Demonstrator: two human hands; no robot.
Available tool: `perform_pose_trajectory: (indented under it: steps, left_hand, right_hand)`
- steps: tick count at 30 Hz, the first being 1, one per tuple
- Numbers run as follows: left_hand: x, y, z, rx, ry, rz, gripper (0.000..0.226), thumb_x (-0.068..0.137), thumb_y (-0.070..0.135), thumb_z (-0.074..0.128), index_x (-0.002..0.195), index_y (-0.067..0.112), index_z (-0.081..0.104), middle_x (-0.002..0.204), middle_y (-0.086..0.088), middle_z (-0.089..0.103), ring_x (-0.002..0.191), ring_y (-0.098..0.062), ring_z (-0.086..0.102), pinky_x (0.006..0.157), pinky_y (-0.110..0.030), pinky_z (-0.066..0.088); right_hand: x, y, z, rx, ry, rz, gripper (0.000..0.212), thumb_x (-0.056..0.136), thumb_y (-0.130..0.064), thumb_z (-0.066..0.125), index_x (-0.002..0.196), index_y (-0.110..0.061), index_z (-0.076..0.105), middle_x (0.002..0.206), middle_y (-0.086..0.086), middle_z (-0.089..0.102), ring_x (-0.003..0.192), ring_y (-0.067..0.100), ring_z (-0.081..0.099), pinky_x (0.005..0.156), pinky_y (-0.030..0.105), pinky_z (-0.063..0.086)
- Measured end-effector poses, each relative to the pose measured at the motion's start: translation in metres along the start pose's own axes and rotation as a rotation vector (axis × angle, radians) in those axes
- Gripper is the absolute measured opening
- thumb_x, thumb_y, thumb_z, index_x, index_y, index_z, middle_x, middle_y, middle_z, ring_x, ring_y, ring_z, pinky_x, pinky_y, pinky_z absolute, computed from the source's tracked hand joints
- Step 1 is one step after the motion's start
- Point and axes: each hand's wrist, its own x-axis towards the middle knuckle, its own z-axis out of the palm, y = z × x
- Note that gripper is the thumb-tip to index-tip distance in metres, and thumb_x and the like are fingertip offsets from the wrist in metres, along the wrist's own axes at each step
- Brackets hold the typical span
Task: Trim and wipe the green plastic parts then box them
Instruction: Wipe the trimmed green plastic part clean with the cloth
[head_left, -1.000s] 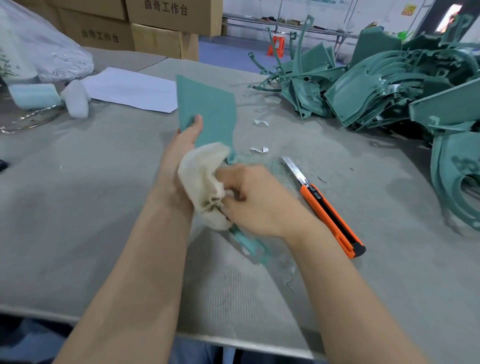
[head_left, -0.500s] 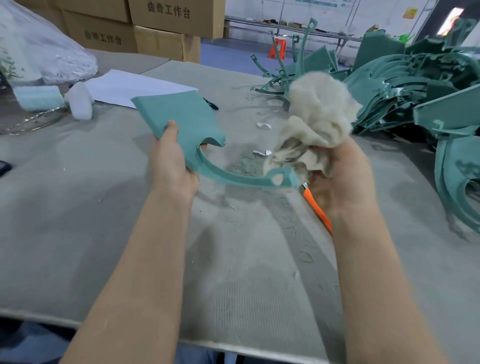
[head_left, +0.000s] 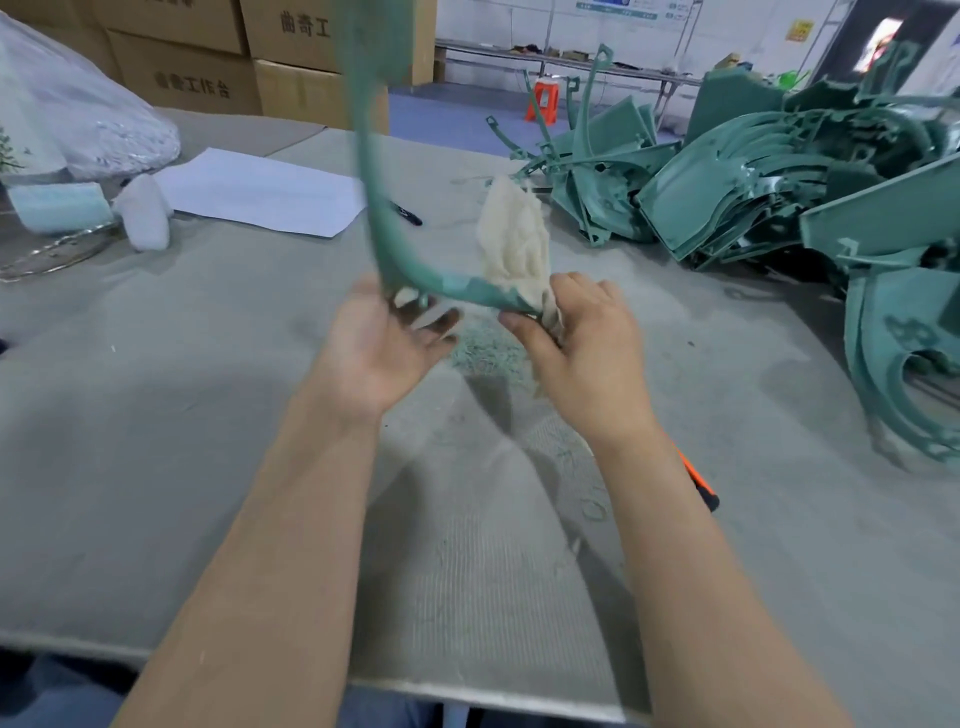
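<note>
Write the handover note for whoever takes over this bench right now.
Left hand: open, propping the green part at its bend.
Right hand: grip on cloth and the part's end.
Knife on table, half under right forearm.
Done: shavings suggest trimming; wiping under way.
To do: finish wipe, box it, then the pile.

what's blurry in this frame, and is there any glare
Head view: the raised green part and the cloth are smeared by motion; the pile of green parts looks fairly crisp; the bright opening at top right is blown out.
</note>
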Motion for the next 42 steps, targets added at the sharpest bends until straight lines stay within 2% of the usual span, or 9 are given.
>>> perform_pose_trajectory:
  steps: [5, 9, 11, 18, 27, 32, 36, 39, 42]
  left_hand:
    - [0.001, -0.004, 0.000, 0.568, 0.121, 0.367, 0.035, 0.093, 0.045, 0.037, 0.086, 0.033, 0.069, 0.100, 0.016, 0.069, 0.103, -0.002, 0.057, 0.098, -0.023, 0.037]
    - [-0.004, -0.010, 0.002, 0.795, -0.047, 0.444, 0.046, 0.093, 0.058, 0.039, 0.083, 0.017, 0.056, 0.086, 0.002, 0.056, 0.076, -0.008, 0.049, 0.072, -0.024, 0.036]
    - [-0.010, -0.012, 0.006, 0.801, -0.185, 0.402, 0.060, 0.094, 0.057, 0.044, 0.084, 0.001, 0.063, 0.088, -0.001, 0.065, 0.079, -0.012, 0.058, 0.074, -0.024, 0.042]
    - [-0.014, -0.012, 0.004, 0.510, -0.446, 0.065, 0.022, 0.075, 0.030, 0.065, 0.094, 0.021, 0.070, 0.095, 0.004, 0.075, 0.087, -0.011, 0.071, 0.074, -0.024, 0.057]
    - [-0.012, -0.020, 0.010, 0.375, -0.499, 0.055, 0.020, 0.095, 0.016, 0.049, 0.110, 0.016, 0.062, 0.099, 0.004, 0.074, 0.092, -0.011, 0.070, 0.074, -0.023, 0.056]
    - [-0.011, -0.023, 0.024, 0.215, -0.446, 0.033, 0.048, 0.098, 0.054, 0.031, 0.123, 0.024, 0.058, 0.109, 0.008, 0.071, 0.105, -0.006, 0.064, 0.092, -0.024, 0.051]
    - [-0.008, -0.004, 0.006, -0.211, -0.349, 0.165, 0.060, 0.101, 0.054, 0.019, 0.093, 0.022, 0.069, 0.074, 0.005, 0.068, 0.072, -0.006, 0.067, 0.070, -0.017, 0.053]
    - [-0.016, -0.002, 0.015, -0.127, -0.413, 0.148, 0.064, 0.097, 0.061, 0.022, 0.105, 0.010, 0.061, 0.097, -0.006, 0.063, 0.096, -0.020, 0.062, 0.098, -0.032, 0.047]
    - [-0.021, -0.019, 0.032, 0.158, -0.396, 0.128, 0.056, 0.101, 0.050, 0.022, 0.129, 0.014, 0.055, 0.116, -0.005, 0.064, 0.109, -0.016, 0.061, 0.099, -0.031, 0.047]
  right_hand:
    - [0.004, 0.003, -0.018, 0.523, -0.135, 0.230, 0.007, 0.092, -0.021, 0.065, 0.086, -0.021, 0.062, 0.073, -0.014, 0.063, 0.069, 0.007, 0.058, 0.066, 0.026, 0.045]
    - [0.007, 0.007, -0.032, 0.767, 0.038, 0.457, 0.010, 0.094, -0.019, 0.062, 0.090, -0.010, 0.065, 0.078, 0.002, 0.071, 0.071, 0.010, 0.063, 0.065, 0.032, 0.054]
    - [0.008, 0.008, -0.033, 0.797, 0.081, 0.539, 0.018, 0.093, -0.022, 0.062, 0.096, -0.004, 0.064, 0.094, 0.018, 0.071, 0.083, 0.024, 0.066, 0.082, 0.045, 0.054]
    - [0.007, 0.014, -0.027, 0.610, 0.018, 0.543, 0.039, 0.096, -0.035, 0.058, 0.092, 0.003, 0.062, 0.081, 0.013, 0.067, 0.073, 0.016, 0.058, 0.069, 0.037, 0.049]
    - [0.010, 0.013, -0.021, 0.450, 0.560, 0.541, 0.022, 0.099, -0.033, 0.044, 0.084, -0.019, 0.052, 0.082, -0.003, 0.055, 0.079, 0.017, 0.051, 0.076, 0.035, 0.042]
    - [-0.002, -0.042, 0.019, 0.319, 0.097, 0.033, 0.029, 0.094, 0.003, 0.047, 0.120, 0.009, 0.059, 0.125, 0.025, 0.058, 0.122, 0.034, 0.049, 0.108, 0.039, 0.034]
    - [-0.016, -0.068, 0.036, 0.227, -0.042, -0.166, 0.037, 0.097, -0.023, 0.046, 0.105, 0.006, 0.068, 0.110, 0.022, 0.066, 0.114, 0.025, 0.049, 0.104, 0.034, 0.036]
    - [-0.004, -0.057, 0.033, 0.089, -0.123, -0.063, 0.052, 0.099, -0.034, 0.037, 0.138, -0.001, 0.050, 0.149, 0.016, 0.042, 0.143, 0.026, 0.028, 0.120, 0.034, 0.015]
    - [0.007, -0.024, 0.018, 0.184, -0.114, 0.309, 0.054, 0.103, -0.039, 0.026, 0.130, 0.001, 0.052, 0.141, 0.019, 0.047, 0.137, 0.030, 0.034, 0.116, 0.038, 0.022]
